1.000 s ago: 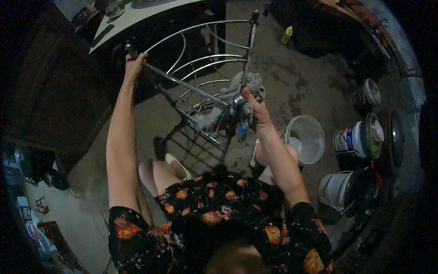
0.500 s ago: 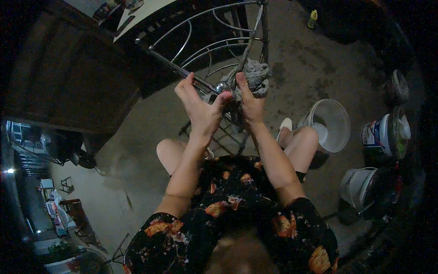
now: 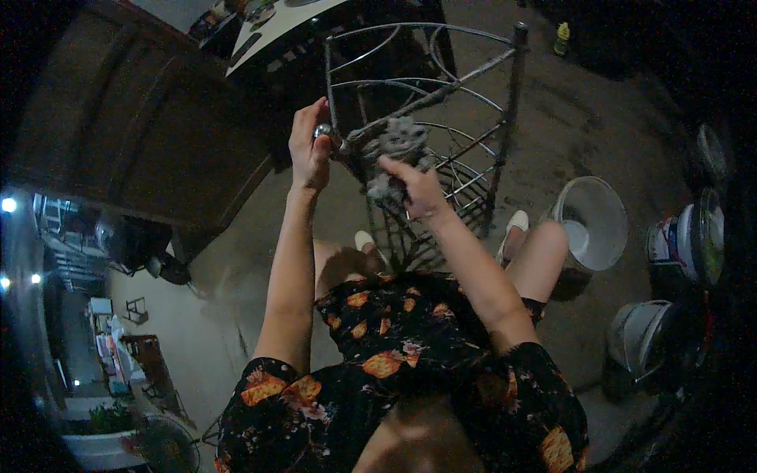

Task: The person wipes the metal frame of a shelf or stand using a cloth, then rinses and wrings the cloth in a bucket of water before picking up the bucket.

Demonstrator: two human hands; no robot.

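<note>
Left hand (image 3: 309,150) clamped on the metal rack (image 3: 505,118) corner knob; right hand (image 3: 418,189) pinches a grey rag (image 3: 398,142) — better rub along that bar, rack kept steady.

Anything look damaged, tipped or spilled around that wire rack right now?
Nothing stands out. The metal wire rack stands upright; the left hand grips a corner knob and the right hand presses a grey cloth against a bar. The white bucket on the floor sits upright, no spill visible.
</note>
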